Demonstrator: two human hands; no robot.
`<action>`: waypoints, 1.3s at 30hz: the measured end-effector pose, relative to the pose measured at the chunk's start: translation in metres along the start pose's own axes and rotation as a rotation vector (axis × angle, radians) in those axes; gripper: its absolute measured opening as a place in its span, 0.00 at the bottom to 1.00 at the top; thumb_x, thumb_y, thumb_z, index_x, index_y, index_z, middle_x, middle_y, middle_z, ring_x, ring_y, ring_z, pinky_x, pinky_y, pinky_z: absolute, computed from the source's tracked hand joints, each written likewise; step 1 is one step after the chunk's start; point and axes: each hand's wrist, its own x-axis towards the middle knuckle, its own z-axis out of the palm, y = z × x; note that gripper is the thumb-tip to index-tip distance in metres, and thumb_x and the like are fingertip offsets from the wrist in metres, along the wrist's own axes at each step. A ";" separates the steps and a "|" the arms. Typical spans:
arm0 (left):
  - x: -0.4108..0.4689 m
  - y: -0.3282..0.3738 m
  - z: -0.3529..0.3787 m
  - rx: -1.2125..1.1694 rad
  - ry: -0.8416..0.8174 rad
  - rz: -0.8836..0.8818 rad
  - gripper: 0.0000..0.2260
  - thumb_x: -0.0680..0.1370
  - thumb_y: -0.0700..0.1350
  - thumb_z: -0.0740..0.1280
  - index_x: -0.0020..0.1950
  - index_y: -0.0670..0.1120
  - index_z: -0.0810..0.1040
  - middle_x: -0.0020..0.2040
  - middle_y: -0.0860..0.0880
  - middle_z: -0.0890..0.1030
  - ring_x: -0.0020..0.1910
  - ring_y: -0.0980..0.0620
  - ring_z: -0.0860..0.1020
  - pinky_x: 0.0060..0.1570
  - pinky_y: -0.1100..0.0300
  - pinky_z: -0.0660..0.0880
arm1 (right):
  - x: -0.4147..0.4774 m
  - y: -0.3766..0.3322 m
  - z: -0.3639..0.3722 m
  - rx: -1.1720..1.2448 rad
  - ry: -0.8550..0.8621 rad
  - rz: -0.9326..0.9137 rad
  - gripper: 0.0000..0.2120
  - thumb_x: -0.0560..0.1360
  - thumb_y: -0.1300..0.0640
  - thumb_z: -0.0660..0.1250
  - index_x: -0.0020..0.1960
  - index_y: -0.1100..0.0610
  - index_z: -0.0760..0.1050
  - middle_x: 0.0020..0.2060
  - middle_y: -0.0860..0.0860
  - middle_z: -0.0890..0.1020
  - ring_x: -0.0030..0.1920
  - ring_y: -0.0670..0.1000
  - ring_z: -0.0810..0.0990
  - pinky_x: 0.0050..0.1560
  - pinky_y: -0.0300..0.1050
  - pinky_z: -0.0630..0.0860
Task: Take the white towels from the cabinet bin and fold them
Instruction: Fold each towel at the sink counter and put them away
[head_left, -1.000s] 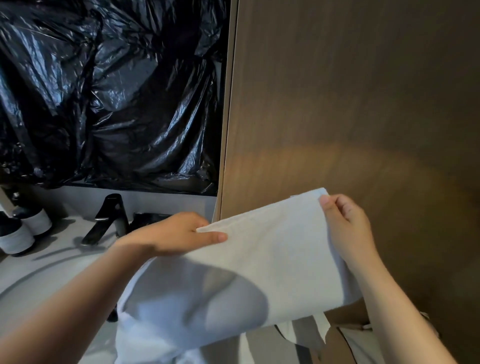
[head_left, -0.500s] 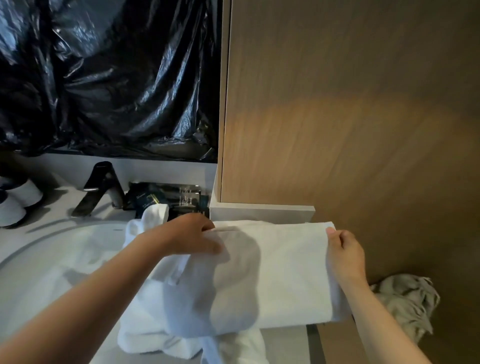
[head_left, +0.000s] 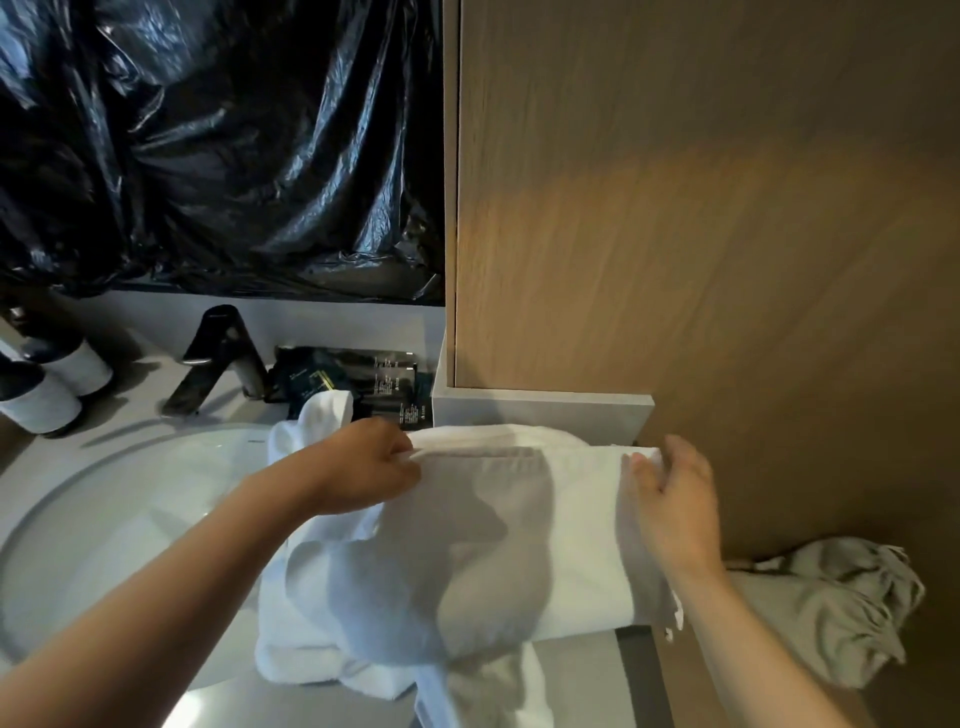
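A white towel, folded over on itself, lies across a heap of other white towels on the counter beside the basin. My left hand pinches the towel's far left corner. My right hand lies on the towel's right end with fingers nearly straight, its thumb on the top right corner. A crumpled greyish towel sits low at the right, against the wooden panel. The cabinet bin itself cannot be seen.
A round white basin with a black tap fills the left. Two dark bottles with white labels stand at the far left. Dark packets lie behind the towels. A tall wooden cabinet panel rises at the right; black plastic sheeting hangs behind.
Both hands brought the towel down from the air onto the heap on the counter. The right hand's grip on the corner has loosened into a flatter hand.
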 end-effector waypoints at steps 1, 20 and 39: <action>-0.001 -0.001 0.001 -0.019 0.005 0.020 0.11 0.76 0.47 0.63 0.42 0.40 0.78 0.41 0.41 0.79 0.40 0.44 0.76 0.38 0.55 0.70 | -0.009 -0.009 0.001 0.009 -0.026 -0.117 0.22 0.81 0.52 0.62 0.72 0.59 0.67 0.68 0.53 0.72 0.68 0.53 0.70 0.68 0.47 0.66; -0.044 -0.051 0.019 -1.248 -0.002 0.010 0.17 0.73 0.46 0.65 0.57 0.38 0.78 0.48 0.41 0.81 0.45 0.47 0.79 0.42 0.60 0.77 | -0.047 -0.057 0.037 0.229 -0.503 -0.366 0.20 0.74 0.43 0.64 0.65 0.41 0.72 0.64 0.36 0.74 0.65 0.34 0.71 0.68 0.34 0.67; -0.042 -0.009 0.008 -1.122 0.164 0.101 0.09 0.70 0.35 0.72 0.49 0.41 0.82 0.41 0.43 0.83 0.41 0.47 0.78 0.44 0.58 0.78 | -0.085 -0.106 0.007 0.791 -0.641 0.010 0.22 0.71 0.60 0.70 0.63 0.50 0.68 0.39 0.52 0.85 0.39 0.47 0.85 0.34 0.38 0.78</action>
